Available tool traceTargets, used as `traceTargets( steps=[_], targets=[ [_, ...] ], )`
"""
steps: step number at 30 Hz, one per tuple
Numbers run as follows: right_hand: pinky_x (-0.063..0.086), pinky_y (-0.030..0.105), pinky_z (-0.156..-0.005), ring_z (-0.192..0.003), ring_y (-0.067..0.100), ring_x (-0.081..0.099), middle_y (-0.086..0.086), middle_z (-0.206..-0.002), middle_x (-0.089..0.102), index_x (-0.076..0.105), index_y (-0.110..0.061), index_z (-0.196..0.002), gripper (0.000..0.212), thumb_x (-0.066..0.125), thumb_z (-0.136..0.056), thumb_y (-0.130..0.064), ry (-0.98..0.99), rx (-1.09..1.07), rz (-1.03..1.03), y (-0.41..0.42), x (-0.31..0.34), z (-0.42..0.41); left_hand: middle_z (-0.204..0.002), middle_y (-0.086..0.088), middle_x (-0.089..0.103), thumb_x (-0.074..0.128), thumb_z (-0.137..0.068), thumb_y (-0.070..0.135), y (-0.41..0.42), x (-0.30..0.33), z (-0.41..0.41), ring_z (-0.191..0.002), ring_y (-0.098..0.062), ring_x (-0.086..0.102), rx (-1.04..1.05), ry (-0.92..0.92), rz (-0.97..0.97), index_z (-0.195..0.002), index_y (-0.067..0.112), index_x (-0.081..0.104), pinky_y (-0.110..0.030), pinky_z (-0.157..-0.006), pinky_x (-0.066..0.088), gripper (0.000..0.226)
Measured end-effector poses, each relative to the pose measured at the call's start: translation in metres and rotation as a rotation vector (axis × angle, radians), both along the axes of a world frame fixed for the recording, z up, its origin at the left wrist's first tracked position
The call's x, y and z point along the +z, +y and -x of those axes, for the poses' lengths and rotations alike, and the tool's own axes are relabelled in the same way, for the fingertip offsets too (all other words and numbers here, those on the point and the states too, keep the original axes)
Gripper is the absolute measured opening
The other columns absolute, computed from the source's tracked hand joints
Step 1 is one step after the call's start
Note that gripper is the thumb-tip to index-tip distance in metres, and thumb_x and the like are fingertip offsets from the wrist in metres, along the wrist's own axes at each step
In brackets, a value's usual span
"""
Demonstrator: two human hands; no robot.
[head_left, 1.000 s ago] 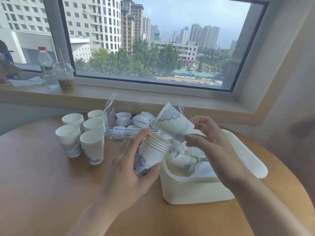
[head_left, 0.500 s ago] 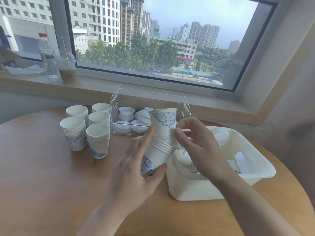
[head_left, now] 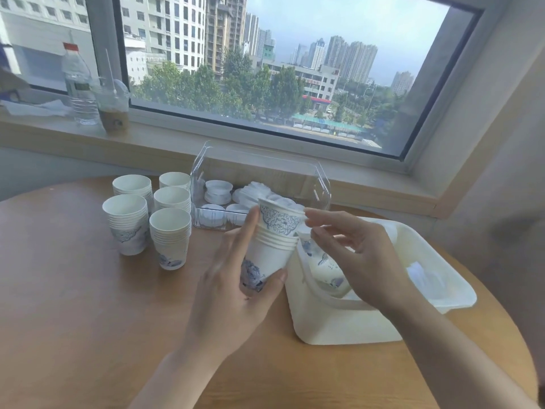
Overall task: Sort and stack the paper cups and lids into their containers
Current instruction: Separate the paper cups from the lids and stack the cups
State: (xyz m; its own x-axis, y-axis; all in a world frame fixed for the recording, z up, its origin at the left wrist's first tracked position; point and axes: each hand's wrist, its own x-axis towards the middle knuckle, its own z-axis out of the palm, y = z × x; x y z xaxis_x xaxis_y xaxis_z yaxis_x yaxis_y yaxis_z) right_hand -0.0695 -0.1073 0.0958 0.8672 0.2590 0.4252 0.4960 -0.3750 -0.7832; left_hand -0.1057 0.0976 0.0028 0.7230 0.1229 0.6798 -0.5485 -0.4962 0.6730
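My left hand (head_left: 233,293) grips a short nested stack of white paper cups with blue print (head_left: 274,240) above the table, just left of the white bin (head_left: 339,329). My right hand (head_left: 362,261) hovers over the bin, its fingertips touching the rim of the top cup. More printed cups (head_left: 327,267) lie loose in the bin under my right hand. Several cup stacks (head_left: 169,234) stand at the table's left. A clear plastic container (head_left: 321,184) behind holds white lids (head_left: 218,191).
The round wooden table (head_left: 73,320) sits under a window sill. On the sill at the far left stand a water bottle (head_left: 78,84) and an iced drink cup with a straw (head_left: 113,110). White pieces lie in the bin's right end (head_left: 424,276).
My right hand brought a tilted cup upright and set it into the top of the stack in my left hand. Its grip has eased to fingertips at the rim.
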Motion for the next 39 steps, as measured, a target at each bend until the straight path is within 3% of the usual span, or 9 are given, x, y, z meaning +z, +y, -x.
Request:
traceTargets(
  steps=[4, 9, 14, 20, 26, 32, 35, 39],
  targets=[
    [0.054, 0.023, -0.09, -0.112, 0.004, 0.068, -0.022, -0.119, 0.074, 0.08, -0.031, -0.116, 0.027, 0.066, -0.102, -0.012, -0.013, 0.045, 0.118, -0.007, 0.001, -0.002, -0.148, 0.037, 0.044, 0.068, -0.091, 0.053, 0.0, -0.001, -0.003, -0.136, 0.002, 0.051, -0.009, -0.002, 0.015, -0.167, 0.042, 0.023, -0.032, -0.102, 0.053, 0.089],
    [0.041, 0.01, -0.098, -0.121, -0.003, 0.06, -0.028, -0.123, 0.069, 0.077, -0.038, -0.118, 0.026, 0.069, -0.1, -0.021, -0.107, -0.046, 0.339, -0.021, 0.003, -0.017, -0.142, 0.03, 0.049, 0.071, -0.087, 0.05, -0.001, -0.003, -0.003, -0.122, 0.008, 0.054, 0.012, 0.027, -0.024, -0.161, 0.043, 0.034, -0.007, -0.094, 0.042, 0.084],
    [0.035, 0.024, -0.112, -0.131, -0.001, 0.049, -0.028, -0.133, 0.061, 0.071, -0.04, -0.129, 0.031, 0.069, -0.1, -0.028, -0.097, -0.099, 0.589, -0.031, 0.002, -0.031, -0.134, 0.022, 0.053, 0.071, -0.087, 0.049, -0.004, -0.006, -0.003, -0.115, 0.007, 0.053, 0.014, 0.037, -0.055, -0.156, 0.048, 0.034, -0.003, -0.089, 0.04, 0.079],
    [0.038, 0.027, -0.102, -0.124, 0.007, 0.053, -0.022, -0.126, 0.065, 0.075, -0.038, -0.119, 0.024, 0.072, -0.095, -0.04, -0.187, -0.188, 0.645, -0.043, 0.003, -0.037, -0.134, 0.033, 0.048, 0.072, -0.086, 0.051, -0.003, -0.011, -0.005, -0.117, 0.01, 0.052, 0.015, 0.046, -0.046, -0.157, 0.051, 0.033, -0.004, -0.089, 0.04, 0.081],
    [0.039, 0.043, -0.102, -0.123, 0.025, 0.056, -0.004, -0.122, 0.069, 0.073, -0.028, -0.124, 0.03, 0.072, -0.095, -0.036, -0.283, -0.445, 0.871, -0.052, 0.004, -0.042, -0.136, 0.037, 0.046, 0.072, -0.086, 0.051, -0.005, -0.012, -0.006, -0.117, 0.011, 0.052, 0.017, 0.045, -0.05, -0.157, 0.054, 0.03, -0.002, -0.091, 0.037, 0.082],
    [0.038, 0.033, -0.105, -0.129, 0.014, 0.051, -0.013, -0.141, 0.06, 0.06, -0.041, -0.141, 0.044, 0.065, -0.098, -0.049, -0.164, -0.168, 0.774, -0.029, 0.001, -0.043, -0.136, 0.037, 0.047, 0.072, -0.086, 0.051, -0.005, -0.014, -0.008, -0.118, 0.009, 0.053, 0.012, 0.05, -0.06, -0.157, 0.054, 0.03, -0.004, -0.091, 0.04, 0.083],
    [0.045, 0.037, -0.102, -0.124, 0.012, 0.057, -0.015, -0.136, 0.061, 0.066, -0.039, -0.129, 0.035, 0.067, -0.096, -0.05, -0.114, -0.14, 0.735, -0.022, -0.004, -0.046, -0.137, 0.035, 0.047, 0.072, -0.086, 0.052, -0.003, -0.015, -0.008, -0.117, 0.006, 0.055, 0.009, 0.057, -0.058, -0.157, 0.054, 0.03, -0.006, -0.09, 0.041, 0.082],
    [0.05, 0.039, -0.089, -0.106, 0.016, 0.062, -0.013, -0.112, 0.066, 0.06, -0.035, -0.101, 0.025, 0.074, -0.09, -0.052, -0.119, -0.194, 0.733, -0.019, -0.007, -0.048, -0.136, 0.035, 0.047, 0.071, -0.086, 0.051, -0.001, -0.013, -0.006, -0.116, 0.009, 0.053, 0.01, 0.055, -0.049, -0.157, 0.055, 0.03, -0.003, -0.09, 0.039, 0.082]
  ],
)
